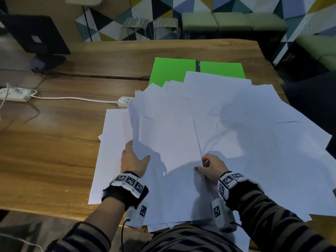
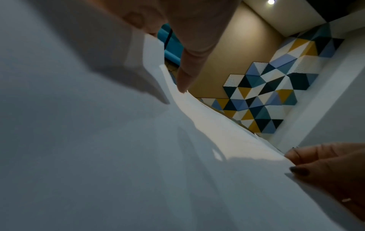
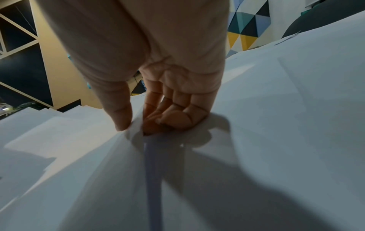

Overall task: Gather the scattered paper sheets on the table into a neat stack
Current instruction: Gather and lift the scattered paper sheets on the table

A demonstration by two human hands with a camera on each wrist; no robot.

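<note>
Gathering is under way — the left hand (image 1: pixel 133 159) grips the left edge of a lifted bundle, the right hand (image 1: pixel 211 167) pinches its right edge. The paper sheets (image 1: pixel 254 142) sprawl across the surface (image 1: pixel 45 142)'s right half. Next, probably: square the bundle.

a green folder (image 1: pixel 174 70) is lying open on the wooden table (image 1: pixel 54 139), two white power strips (image 1: pixel 15 94) are sitting left, a dark monitor (image 1: pixel 34 33) is standing far left, and green seats (image 1: pixel 231 21) are lining the patterned wall.
</note>
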